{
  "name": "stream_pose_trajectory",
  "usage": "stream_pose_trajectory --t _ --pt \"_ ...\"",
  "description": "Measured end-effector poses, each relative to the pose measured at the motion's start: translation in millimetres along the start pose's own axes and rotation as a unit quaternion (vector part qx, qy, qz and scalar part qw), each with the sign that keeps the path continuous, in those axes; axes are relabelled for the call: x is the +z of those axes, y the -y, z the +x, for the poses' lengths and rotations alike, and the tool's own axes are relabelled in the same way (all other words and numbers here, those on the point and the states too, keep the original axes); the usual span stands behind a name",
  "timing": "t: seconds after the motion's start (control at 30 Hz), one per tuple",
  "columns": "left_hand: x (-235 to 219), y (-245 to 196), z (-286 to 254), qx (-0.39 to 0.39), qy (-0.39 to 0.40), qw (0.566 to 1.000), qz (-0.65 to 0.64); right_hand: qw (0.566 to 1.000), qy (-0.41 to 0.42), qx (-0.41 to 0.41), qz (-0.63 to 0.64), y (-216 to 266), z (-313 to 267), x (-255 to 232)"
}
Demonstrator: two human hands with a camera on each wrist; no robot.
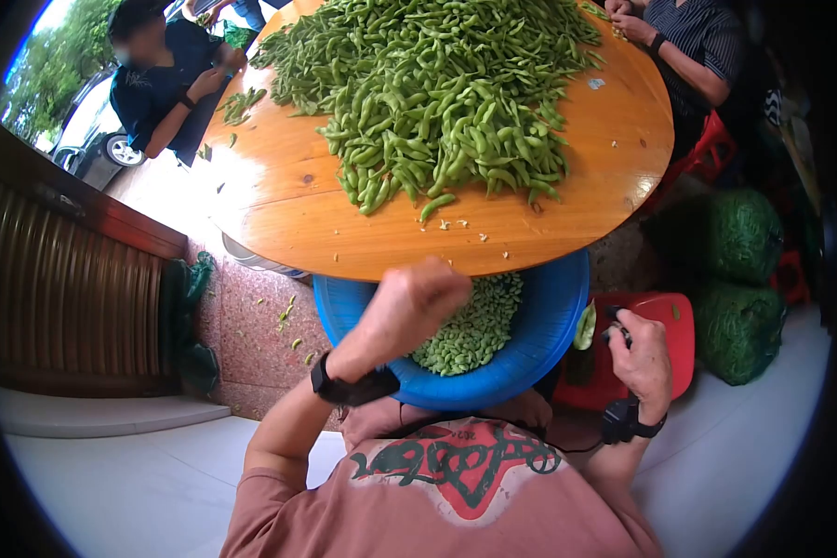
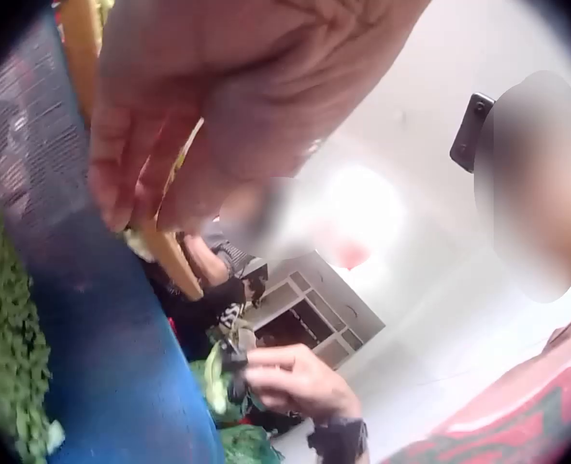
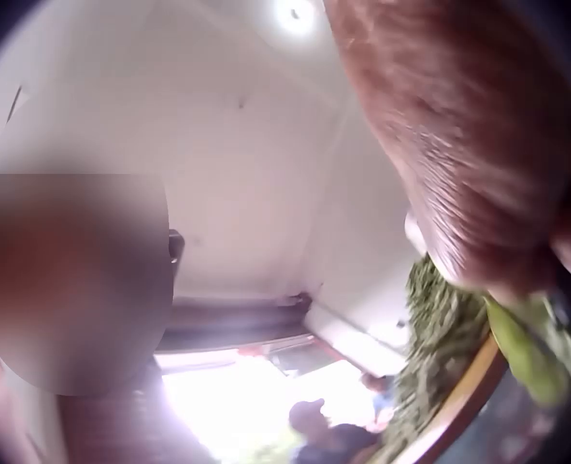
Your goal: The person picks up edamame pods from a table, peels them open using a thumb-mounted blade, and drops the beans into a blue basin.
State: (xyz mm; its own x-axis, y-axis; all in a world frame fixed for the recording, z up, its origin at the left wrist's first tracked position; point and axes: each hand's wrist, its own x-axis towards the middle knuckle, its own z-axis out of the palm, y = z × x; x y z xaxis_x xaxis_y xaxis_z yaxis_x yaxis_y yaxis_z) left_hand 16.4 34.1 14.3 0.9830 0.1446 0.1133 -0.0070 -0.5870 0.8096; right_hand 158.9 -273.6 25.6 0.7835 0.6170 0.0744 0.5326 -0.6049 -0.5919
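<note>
My left hand (image 1: 414, 302) is over the near side of a blue basin (image 1: 339, 307), its fingers bent; I cannot tell whether it holds anything. Shelled green soybeans (image 1: 470, 330) lie in the basin. To the basin's right, my right hand (image 1: 640, 358) pinches a green soybean pod (image 1: 584, 325). Black covers (image 2: 235, 372) show on its fingertips in the left wrist view. From the right wrist view the pod (image 3: 527, 353) hangs below the fingers, most of which are hidden behind the hand. A big heap of unshelled pods (image 1: 437, 102) covers much of the wooden table (image 1: 279, 205).
The table overhangs the basin's far rim. A red plastic stool (image 1: 665, 325) stands under the right hand, with stuffed green net bags (image 1: 739, 330) beyond. One person (image 1: 163, 84) works at the table's left, another (image 1: 697, 56) at its right. Stray pods (image 1: 288, 312) litter the floor.
</note>
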Motion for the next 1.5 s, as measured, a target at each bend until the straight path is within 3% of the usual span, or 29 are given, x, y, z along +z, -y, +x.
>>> stream_pose_trajectory --t 0.03,0.07,0.13,0.23,0.37,0.43,0.47,0.5,0.53,0.63,0.7,0.77,0.97,1.0,1.03,1.07,1.1,1.17,1.2,1.27,1.3,1.33,1.37,1.4,1.43,1.47,1.5 --pt "-7 -3 10 -0.058 -0.06 0.996 0.018 0.998 -0.027 -0.001 -0.049 -10 -1 -1" --pt "-12 3 22 -0.056 -0.062 0.996 0.018 0.998 -0.008 0.019 -0.06 -13 -1 -7" --pt "-16 25 45 0.006 -0.209 0.964 0.166 0.999 -0.03 0.011 -0.029 -1 5 -3" --pt "-16 43 59 0.016 -0.198 0.943 0.267 0.997 -0.069 -0.023 0.019 18 14 11" --pt "-12 36 54 0.038 -0.23 0.93 0.284 0.99 -0.072 -0.05 0.11 45 27 38" --pt "-8 15 39 0.004 -0.175 0.984 0.028 0.977 -0.049 -0.025 0.208 51 31 60" --pt "-2 7 29 0.003 -0.172 0.985 0.024 0.946 -0.005 0.017 0.323 63 30 65" --pt "4 -2 21 -0.089 -0.116 0.973 -0.178 0.899 0.04 0.058 0.433 76 31 69" --pt "9 -9 14 -0.175 -0.055 0.911 -0.368 0.848 0.087 0.085 0.515 81 32 75" --pt "35 -9 -2 -0.164 -0.076 0.878 -0.443 0.757 0.15 0.108 0.626 94 35 87" --pt "48 -2 -8 -0.16 -0.108 0.881 -0.433 0.746 0.155 0.11 0.638 91 35 91" --pt "57 3 -11 -0.091 -0.202 0.958 -0.184 0.735 0.159 0.112 0.649 89 34 94" --pt "65 -4 -16 -0.028 -0.243 0.964 -0.109 0.738 0.159 0.135 0.642 81 29 101" --pt "62 -3 -18 -0.135 -0.166 0.91 -0.356 0.728 0.163 0.128 0.654 77 29 104" --pt "61 -3 -18 -0.23 -0.076 0.782 -0.574 0.718 0.167 0.12 0.665 74 29 105" --pt "64 -2 -19 -0.23 -0.045 0.725 -0.648 0.718 0.167 0.121 0.665 71 29 105" --pt "66 -3 -19 -0.23 -0.045 0.725 -0.648 0.699 0.182 0.125 0.681 68 28 104" --pt "69 -5 -20 -0.238 -0.03 0.669 -0.704 0.679 0.196 0.129 0.696 65 28 104" --pt "66 -6 -19 -0.24 -0.03 0.669 -0.703 0.683 0.196 0.13 0.692 64 27 103" --pt "57 -9 -17 -0.229 -0.021 0.802 -0.552 0.688 0.194 0.131 0.687 64 26 101" --pt "57 -6 -17 -0.229 -0.021 0.801 -0.552 0.715 0.187 0.128 0.662 67 26 101" --pt "58 -1 -19 -0.183 -0.038 0.897 -0.401 0.74 0.18 0.124 0.636 69 25 101" --pt "58 3 -21 -0.132 -0.055 0.961 -0.236 0.74 0.181 0.124 0.636 72 24 100" --pt "48 -5 -21 -0.074 -0.058 0.993 -0.073 0.782 0.164 0.123 0.588 76 21 100" --pt "50 -2 -21 -0.075 -0.058 0.993 -0.073 0.822 0.146 0.121 0.537 79 20 100" --pt "54 3 -20 -0.01 -0.079 0.996 -0.039 0.822 0.147 0.121 0.537 79 20 104" --pt "56 5 -20 0.055 -0.098 0.994 -0.004 0.859 0.108 0.077 0.494 77 20 110"
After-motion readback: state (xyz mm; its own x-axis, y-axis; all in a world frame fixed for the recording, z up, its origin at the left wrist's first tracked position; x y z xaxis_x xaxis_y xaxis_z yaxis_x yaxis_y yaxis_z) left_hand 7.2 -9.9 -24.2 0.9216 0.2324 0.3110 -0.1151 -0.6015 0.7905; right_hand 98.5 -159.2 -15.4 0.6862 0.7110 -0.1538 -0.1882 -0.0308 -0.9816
